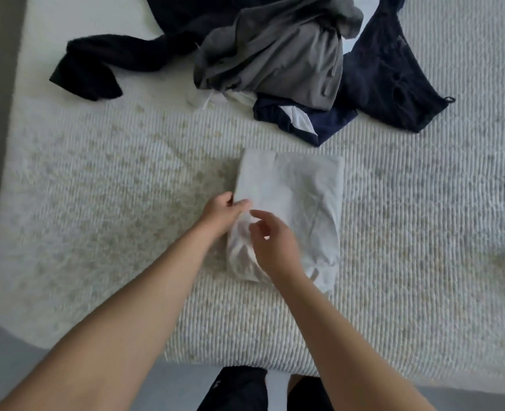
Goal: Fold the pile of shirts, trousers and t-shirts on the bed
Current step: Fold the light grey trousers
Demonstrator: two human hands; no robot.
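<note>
**Both hands at the near left edge of a pale folded garment**

Left hand [226, 210] pinches the left edge of the folded pale grey garment [297, 203], thumb on top and fingers curled under the cloth. Right hand [270, 241] hovers just beside it over the garment's crumpled near-left corner, fingers loosely bent and spread; motion blur hides whether the fingertips touch the fabric, and it grips nothing that shows.

That garment lies as a rough rectangle on the white ribbed bedcover [423, 262], in the middle of the bed, its far part smooth and its near-left part bunched.

Beyond the garment, well apart from it, sits the unfolded pile: a grey garment [275, 54] heaped on top, a navy piece with white lining [298, 120] nearest the folded one, a dark navy garment [393, 75] to the far right of it, and a black garment [103, 63] trailing to the far left.
</note>
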